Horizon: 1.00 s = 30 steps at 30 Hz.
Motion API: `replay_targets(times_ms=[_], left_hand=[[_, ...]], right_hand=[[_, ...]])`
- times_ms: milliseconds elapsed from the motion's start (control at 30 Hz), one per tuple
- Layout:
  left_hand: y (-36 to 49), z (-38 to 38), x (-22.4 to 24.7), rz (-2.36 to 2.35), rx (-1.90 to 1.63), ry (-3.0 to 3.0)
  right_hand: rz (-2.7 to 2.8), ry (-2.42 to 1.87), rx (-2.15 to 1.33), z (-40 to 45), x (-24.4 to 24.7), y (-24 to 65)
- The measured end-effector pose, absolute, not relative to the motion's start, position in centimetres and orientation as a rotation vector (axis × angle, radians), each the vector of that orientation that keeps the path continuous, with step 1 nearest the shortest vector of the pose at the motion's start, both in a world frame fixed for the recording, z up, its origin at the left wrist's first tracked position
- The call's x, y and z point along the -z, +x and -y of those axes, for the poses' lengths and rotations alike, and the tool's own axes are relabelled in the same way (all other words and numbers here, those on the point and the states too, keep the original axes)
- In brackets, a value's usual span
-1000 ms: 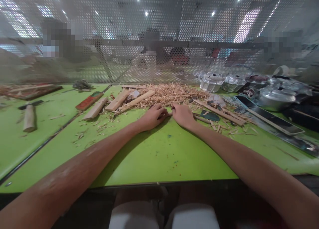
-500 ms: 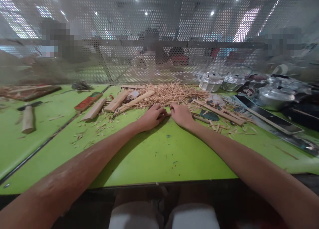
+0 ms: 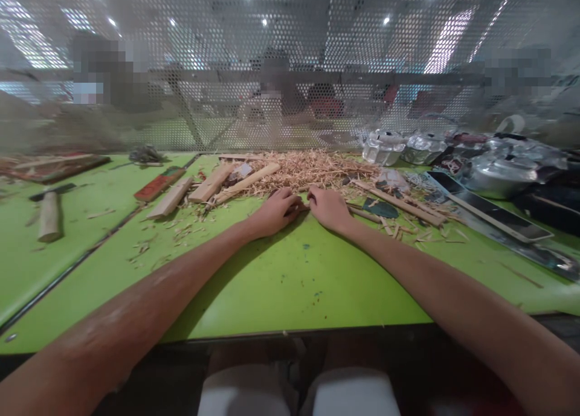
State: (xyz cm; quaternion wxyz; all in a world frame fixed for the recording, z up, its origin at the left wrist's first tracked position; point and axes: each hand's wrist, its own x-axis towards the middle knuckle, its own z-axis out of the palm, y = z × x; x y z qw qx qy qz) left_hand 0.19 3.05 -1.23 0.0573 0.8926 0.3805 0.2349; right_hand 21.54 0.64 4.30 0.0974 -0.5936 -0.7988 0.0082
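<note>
Both hands meet at near edge of shavings pile (image 3: 312,168) on green surface (image 3: 281,283): my left hand (image 3: 276,211) and right hand (image 3: 328,208), fingers curled together, pinch a thin wood sliver (image 3: 307,207); I judge low, steady grip best.

Two bare hands lie on the green tabletop (image 3: 281,283): the left hand (image 3: 277,211) and the right hand (image 3: 328,208). One heap of pale wood shavings (image 3: 308,169) spreads behind them. Three light wooden blocks lie left of the heap (image 3: 171,198) (image 3: 211,183) (image 3: 247,182). One red-and-green flat bar (image 3: 161,183) lies beside them. One wooden-handled hammer (image 3: 48,214) lies far left. Two clear plastic containers (image 3: 384,148) (image 3: 424,148) stand at the back right.
</note>
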Motion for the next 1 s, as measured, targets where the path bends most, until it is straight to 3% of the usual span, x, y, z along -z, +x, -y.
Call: replay_targets(times_ms=[1000], left_hand=[[0.27,-2.86,1.05,-1.155,-0.719,2.692]], right_hand=[[2.398,-1.697,-0.031,-0.92,-4.03,21.61]])
